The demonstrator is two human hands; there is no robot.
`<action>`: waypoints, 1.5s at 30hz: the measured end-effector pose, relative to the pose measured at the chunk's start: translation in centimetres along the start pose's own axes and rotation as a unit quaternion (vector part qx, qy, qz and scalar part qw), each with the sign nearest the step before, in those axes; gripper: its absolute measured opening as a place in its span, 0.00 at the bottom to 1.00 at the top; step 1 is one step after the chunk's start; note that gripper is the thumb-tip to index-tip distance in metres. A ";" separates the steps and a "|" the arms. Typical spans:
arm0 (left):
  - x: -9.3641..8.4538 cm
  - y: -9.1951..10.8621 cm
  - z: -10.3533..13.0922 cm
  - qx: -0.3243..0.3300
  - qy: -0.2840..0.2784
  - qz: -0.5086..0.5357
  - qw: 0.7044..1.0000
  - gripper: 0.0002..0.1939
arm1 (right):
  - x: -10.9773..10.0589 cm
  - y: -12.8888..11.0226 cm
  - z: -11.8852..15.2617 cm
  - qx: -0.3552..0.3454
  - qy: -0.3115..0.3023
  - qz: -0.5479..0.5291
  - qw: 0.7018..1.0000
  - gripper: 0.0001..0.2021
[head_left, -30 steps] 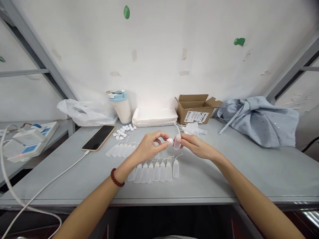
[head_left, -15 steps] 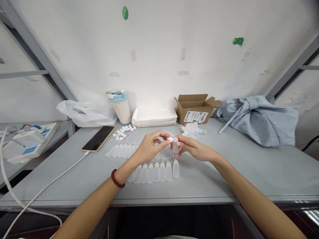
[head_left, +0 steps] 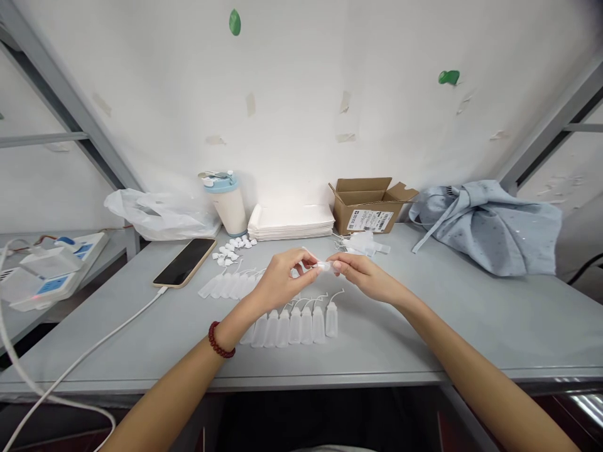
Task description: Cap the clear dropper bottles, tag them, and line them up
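Note:
My left hand (head_left: 286, 274) and my right hand (head_left: 365, 274) meet above the middle of the desk. Between their fingertips is a small translucent plastic bottle (head_left: 326, 267), turned roughly sideways and partly covered by the fingers. My left thumb and fingers pinch its white neck end, while the right fingers grip the body. Just below the hands lies a row of similar bottles (head_left: 295, 328) with thin spout tubes. Another row of bottles (head_left: 226, 285) extends behind my left wrist. Several small white caps (head_left: 228, 252) are scattered farther back.
Across the back stand a lidded cup (head_left: 230, 207), a stack of white paper (head_left: 291, 223) and an open cardboard box (head_left: 365, 210), with more bottles (head_left: 362, 243) before it. A phone (head_left: 184, 263) with a cable and a plastic bag (head_left: 162, 215) are left; blue cloth (head_left: 490, 229) is right.
The held bottle has tipped from upright to roughly sideways, and my right fingers have turned with it. My left hand keeps its pinch at the neck end.

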State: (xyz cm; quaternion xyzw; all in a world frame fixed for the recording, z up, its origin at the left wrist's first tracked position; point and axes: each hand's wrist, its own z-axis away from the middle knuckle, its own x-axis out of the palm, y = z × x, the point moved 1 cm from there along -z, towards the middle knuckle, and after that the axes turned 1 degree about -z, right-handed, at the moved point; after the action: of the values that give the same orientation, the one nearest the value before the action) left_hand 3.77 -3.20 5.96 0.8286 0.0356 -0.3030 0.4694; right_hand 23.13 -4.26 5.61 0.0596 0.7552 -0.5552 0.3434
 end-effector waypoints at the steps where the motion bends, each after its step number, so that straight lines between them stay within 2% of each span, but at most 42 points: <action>1: 0.0 -0.1 0.0 -0.011 -0.002 0.006 1.000 0.07 | 0.1 0.0 0.0 0.002 0.008 0.004 1.000 0.18; 8: 0.5 -0.6 -0.2 -0.109 -0.037 0.165 0.980 0.11 | 0.2 0.1 0.0 -0.017 0.042 0.042 0.998 0.20; 14: 0.8 -0.6 -0.4 -0.150 -0.059 0.204 0.966 0.09 | 0.5 0.0 0.1 -0.014 0.067 0.056 0.996 0.18; 19: 1.0 -1.1 -0.3 -0.178 -0.083 0.207 0.958 0.09 | 1.1 0.3 0.0 0.011 0.055 0.044 0.997 0.18; 22: 1.0 -1.1 -0.3 -0.158 -0.078 0.189 0.966 0.10 | 1.3 0.5 -0.1 0.031 0.058 -0.037 0.997 0.20; 25: 1.0 -1.0 -0.2 -0.102 -0.049 0.142 0.983 0.10 | 1.4 0.7 -0.3 0.074 0.048 -0.141 0.986 0.22; 29: 1.2 -0.8 0.1 -0.026 -0.015 0.066 0.997 0.08 | 1.5 0.9 -0.3 0.130 0.017 -0.285 0.950 0.24; 32: 1.4 -0.8 0.2 -0.014 -0.002 0.065 0.998 0.07 | 1.7 0.9 -0.4 0.156 0.000 -0.341 0.927 0.24; 34: 1.4 -1.0 0.1 -0.047 -0.005 0.094 0.994 0.08 | 1.8 0.9 -0.4 0.157 0.011 -0.335 0.929 0.23; 38: 1.4 -1.5 -0.2 -0.131 -0.036 0.159 0.978 0.10 | 2.2 0.8 -0.5 0.133 0.048 -0.259 0.955 0.22; 42: 1.2 -1.7 -0.4 -0.199 -0.084 0.240 0.946 0.09 | 2.3 1.0 -0.4 0.060 0.101 -0.133 0.984 0.19; 45: 1.1 -1.6 -0.5 -0.237 -0.103 0.312 0.914 0.10 | 2.2 1.1 -0.3 0.002 0.106 -0.056 0.993 0.16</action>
State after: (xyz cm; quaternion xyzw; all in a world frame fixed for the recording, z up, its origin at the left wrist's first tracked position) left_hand 4.34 -2.16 4.29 0.6262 -0.2029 -0.2075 0.7236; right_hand 21.90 -4.26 3.51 0.0763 0.7882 -0.5660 0.2293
